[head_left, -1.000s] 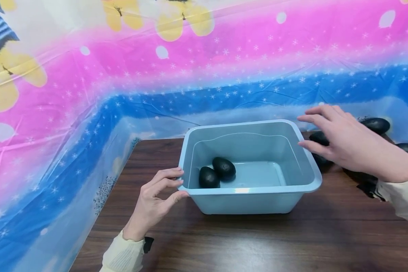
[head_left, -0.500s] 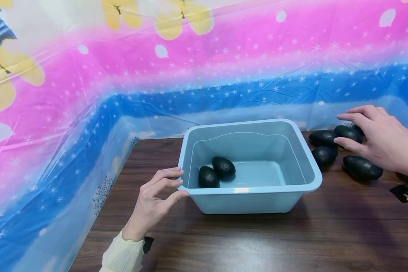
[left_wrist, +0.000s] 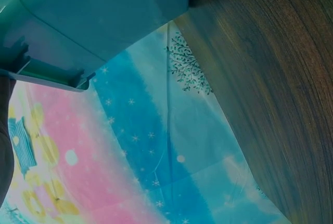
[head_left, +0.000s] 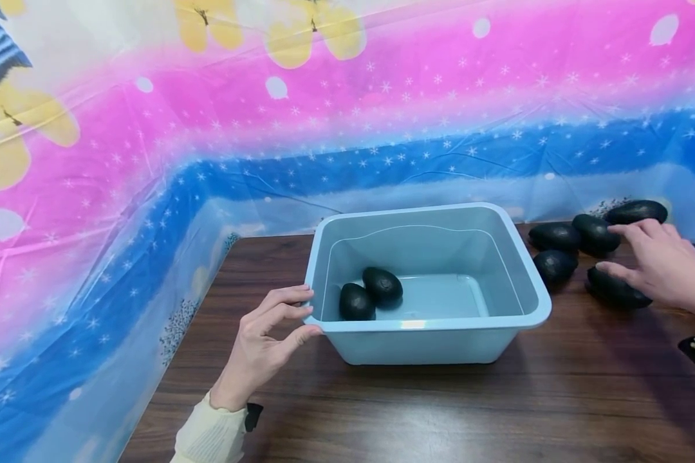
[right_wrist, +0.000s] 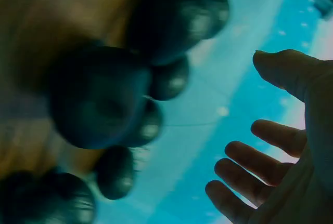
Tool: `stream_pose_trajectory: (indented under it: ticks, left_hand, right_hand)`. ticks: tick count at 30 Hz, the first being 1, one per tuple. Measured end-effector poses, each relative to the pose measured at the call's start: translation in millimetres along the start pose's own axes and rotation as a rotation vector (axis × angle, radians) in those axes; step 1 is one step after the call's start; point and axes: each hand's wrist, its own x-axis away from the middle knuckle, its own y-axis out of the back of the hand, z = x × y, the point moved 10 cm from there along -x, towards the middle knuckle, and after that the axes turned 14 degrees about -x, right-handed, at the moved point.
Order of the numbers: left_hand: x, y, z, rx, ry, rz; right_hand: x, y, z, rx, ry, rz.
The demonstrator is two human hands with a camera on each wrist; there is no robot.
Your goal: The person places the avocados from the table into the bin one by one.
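A light blue plastic basin (head_left: 440,344) stands on the table. Two dark avocados, a rear one (head_left: 382,287) and a front one (head_left: 356,302), lie together inside its left half. With thumb and fingers my left hand (head_left: 269,341) holds the basin's front left corner at the rim. Over the loose avocados on the right hovers my right hand (head_left: 663,263), fingers spread and nothing held. Nearest below it is a long avocado (head_left: 616,288), partly covered by the thumb. In the right wrist view the right hand (right_wrist: 281,146) is apart from the avocados (right_wrist: 99,99).
Several more avocados (head_left: 555,267) lie right of the basin, close to its side. One (head_left: 637,211) rests at the back by the patterned cloth (head_left: 347,128), which hangs behind and left of the dark wooden table (head_left: 411,418).
My right hand has moved right, from the basin's right rim to above the loose avocados. The left hand and the basin have stayed in place.
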Motion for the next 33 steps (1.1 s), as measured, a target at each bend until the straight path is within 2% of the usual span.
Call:
stream_pose_trajectory:
  ticks: [6, 12, 25, 29, 33]
  left_hand:
    - [-0.3, 0.3, -0.5, 0.009, -0.005, -0.007]
    - [-0.9, -1.1, -0.6, 0.000, 0.006, 0.004]
    - [-0.4, 1.9, -1.4, -0.002, 0.002, -0.014]
    - [-0.2, 1.1, -1.2, 0.001, 0.001, -0.011]
    - [6.6, -3.8, 11.5, -0.006, 0.007, -0.008]
  right_hand:
    - [1.7, -34.0, -31.8, -0.017, -0.063, 0.068]
    - [5.7, -54.0, -45.8, -0.013, -0.109, 0.120]
    - [10.8, -65.2, -51.1, 0.018, -0.149, 0.149]
    - [12.8, -65.0, -53.9, 0.030, -0.166, 0.136]
    - [13.9, -64.2, -58.4, 0.001, -0.193, 0.117]
